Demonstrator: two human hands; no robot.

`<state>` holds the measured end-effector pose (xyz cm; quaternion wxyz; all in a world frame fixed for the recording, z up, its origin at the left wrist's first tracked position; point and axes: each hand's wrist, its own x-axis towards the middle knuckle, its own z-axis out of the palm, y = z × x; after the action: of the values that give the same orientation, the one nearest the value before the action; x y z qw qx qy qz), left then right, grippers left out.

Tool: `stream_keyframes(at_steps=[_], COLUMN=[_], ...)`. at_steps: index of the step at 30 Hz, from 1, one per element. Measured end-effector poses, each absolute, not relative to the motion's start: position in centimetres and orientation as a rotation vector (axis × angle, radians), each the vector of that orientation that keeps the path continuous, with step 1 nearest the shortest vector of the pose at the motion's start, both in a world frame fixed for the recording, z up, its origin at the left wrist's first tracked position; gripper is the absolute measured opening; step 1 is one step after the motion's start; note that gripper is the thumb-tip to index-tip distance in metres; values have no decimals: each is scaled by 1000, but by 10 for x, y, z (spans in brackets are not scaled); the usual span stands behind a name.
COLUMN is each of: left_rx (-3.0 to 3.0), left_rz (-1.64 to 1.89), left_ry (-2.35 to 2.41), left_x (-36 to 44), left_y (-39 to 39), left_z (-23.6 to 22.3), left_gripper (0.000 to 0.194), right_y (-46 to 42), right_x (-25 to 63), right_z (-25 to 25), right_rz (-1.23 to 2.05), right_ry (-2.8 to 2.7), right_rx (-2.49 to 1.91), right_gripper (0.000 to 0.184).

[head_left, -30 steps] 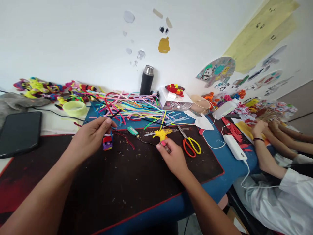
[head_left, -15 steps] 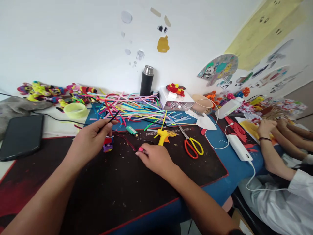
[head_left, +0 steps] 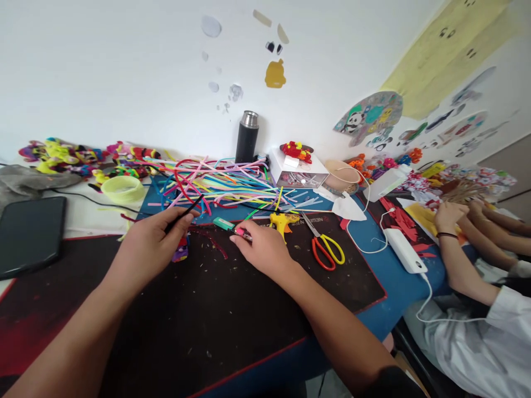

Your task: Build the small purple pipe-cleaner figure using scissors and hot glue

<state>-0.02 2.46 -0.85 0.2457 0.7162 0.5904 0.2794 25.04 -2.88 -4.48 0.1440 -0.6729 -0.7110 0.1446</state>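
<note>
My left hand (head_left: 151, 235) is closed, pinching a thin black pipe cleaner (head_left: 194, 205) that slants up and to the right from the fingers. Just beyond its thumb, a small purple and red figure (head_left: 180, 253) is partly hidden by the hand. My right hand (head_left: 267, 246) is closed around a small pink-ended object (head_left: 243, 232), mostly covered by the fingers. A small green object (head_left: 223, 224) like a lighter lies beside those fingertips. Behind the right hand is a yellow glue gun (head_left: 282, 222). A dark red pipe cleaner (head_left: 213, 243) rests on the black mat (head_left: 215, 315) between the hands.
Scissors (head_left: 326, 249) with red and yellow handles lie to the right. Behind the mat is a heap of coloured pipe cleaners (head_left: 232, 182), with a black thermos (head_left: 247, 138) behind. A phone (head_left: 33, 235) sits at left; a power bank (head_left: 404, 250) and another person's arm (head_left: 464, 271) are at right.
My right hand has moved slightly up, near the green object and covering part of the glue gun. My left hand still pinches the black pipe cleaner. The view has shifted slightly.
</note>
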Motion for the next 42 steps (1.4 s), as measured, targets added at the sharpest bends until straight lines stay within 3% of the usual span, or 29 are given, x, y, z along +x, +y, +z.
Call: stream_keyframes(at_steps=[4,23,30,37,42], left_rx=[1981,2070,2108,2388,2574], left_rz=[743,702,676,623,419], left_ry=[1615,1598,1642,1488,1410], left_x=[-1,3,2,9,13], left_y=[25,22,25,28,31], left_z=[-10,-12,-12,-36,-53], left_gripper=[55,61,59,47,49], right_y=[-6,29,35,31,30], right_x=[244,244,250,254,250], right_z=[-37,-32,-33,-45,-48], right_rz=[387,369,558,739,793], right_ry=[-2092,-2055,-1923,-1803,-1774], right_rx=[-1984,-2078,-2015,-1895,-1835], right_gripper=[40,40,31,37,37])
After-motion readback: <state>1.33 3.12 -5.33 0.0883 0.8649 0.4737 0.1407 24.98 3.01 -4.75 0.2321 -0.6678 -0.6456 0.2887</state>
